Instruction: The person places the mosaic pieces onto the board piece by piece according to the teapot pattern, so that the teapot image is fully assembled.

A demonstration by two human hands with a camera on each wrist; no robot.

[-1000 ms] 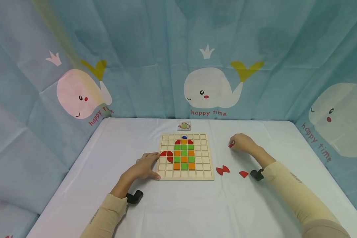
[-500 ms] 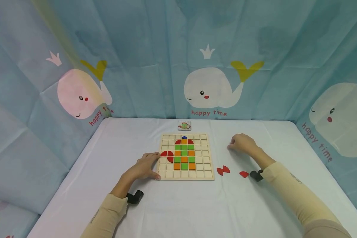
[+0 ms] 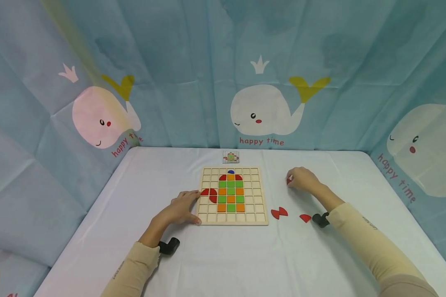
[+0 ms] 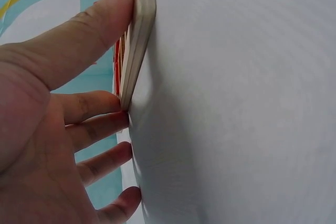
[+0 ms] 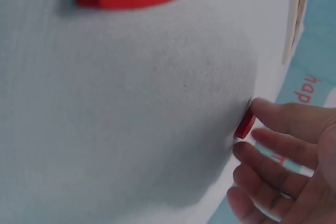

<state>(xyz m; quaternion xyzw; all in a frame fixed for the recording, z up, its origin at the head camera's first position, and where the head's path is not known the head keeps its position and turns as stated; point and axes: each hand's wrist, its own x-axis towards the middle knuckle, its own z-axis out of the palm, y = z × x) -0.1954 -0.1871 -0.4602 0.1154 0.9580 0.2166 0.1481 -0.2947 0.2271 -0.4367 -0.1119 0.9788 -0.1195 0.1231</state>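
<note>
My left hand (image 3: 179, 209) rests against the left edge of a wooden grid board (image 3: 255, 218), thumb at its near corner. In the left wrist view the thumb (image 4: 100, 24) lies on the board's rim (image 4: 140, 40) and the fingers spread along the side. On the board, green, orange, red and blue pieces form a figure, with three red quarter circles (image 3: 213, 192) at its left. Right of the board, my right hand (image 3: 304, 179) pinches a small red quarter-circle piece (image 5: 245, 124) between thumb and fingertips, close over the white cloth.
Two red quarter circles (image 3: 279, 213) lie tip to tip just right of the board, and another red quarter circle (image 3: 305, 218) lies nearer the right wrist. A small pattern card (image 3: 231, 156) lies behind the board. Whale-print curtains (image 3: 178, 111) surround the white table (image 3: 215, 255).
The red piece at my right fingertips was hidden half a second ago and shows again now, as the fingers shift slightly on it. The left hand and the board stay in place.
</note>
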